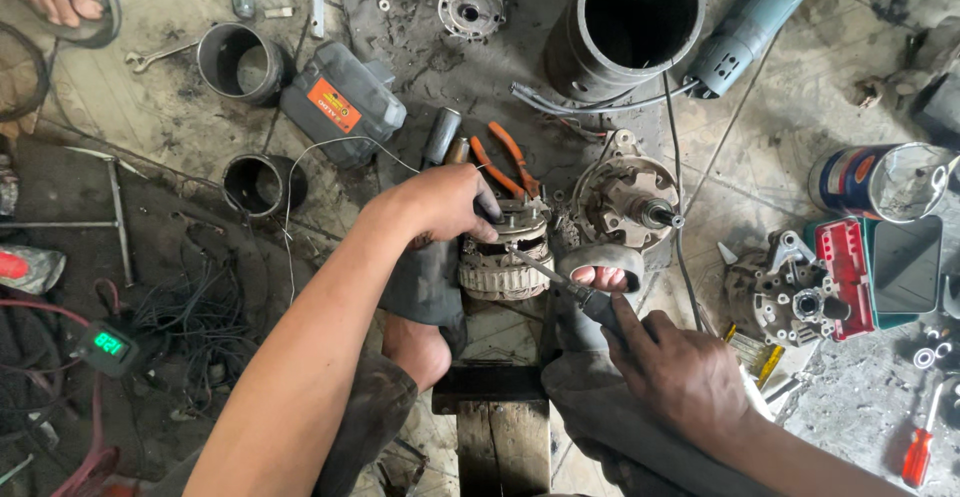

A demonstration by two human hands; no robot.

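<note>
Hands on the alternator

Grimy workshop floor [150, 97] lies under me. Nearest, my right hand [680, 367] has its fingers wrapped around a screwdriver [560, 282], tip at the alternator [500, 257]. My left hand [440, 202] clasps the alternator's top. Orange pliers [505, 162] lie beyond; farther right, a black pipe [630, 22].

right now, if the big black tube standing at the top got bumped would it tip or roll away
The black tube stands upright on its end with the open mouth up, so it probably won't roll unless knocked over. It looks wide for its height, so tipping seems unlikely from a light bump. Once on its side, its round wall would likely let it roll toward the angle grinder beside it.
</note>
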